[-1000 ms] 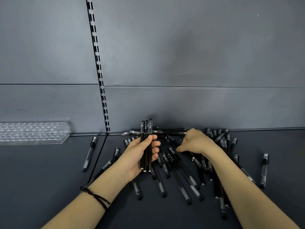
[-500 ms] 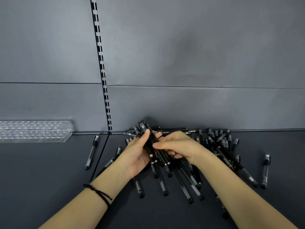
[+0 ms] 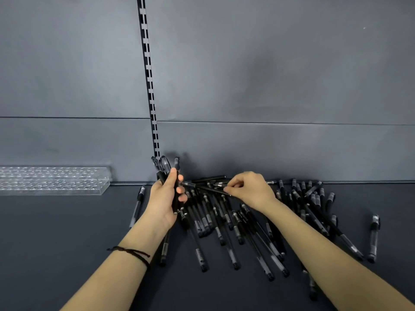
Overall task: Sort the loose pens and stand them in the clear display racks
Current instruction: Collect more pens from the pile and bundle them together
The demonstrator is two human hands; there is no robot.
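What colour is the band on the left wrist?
Black: a thin cord band, plain, with no pattern that can be made out. The head view is the only view and shows it clearly.

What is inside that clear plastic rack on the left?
The clear plastic rack shows only rows of empty round holes, nothing standing in them. Its left end is cut off from view.

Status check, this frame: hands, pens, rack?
Left hand grips upright pen bundle. Right hand pinches single pen over pile. Rack at left, no pens in it.
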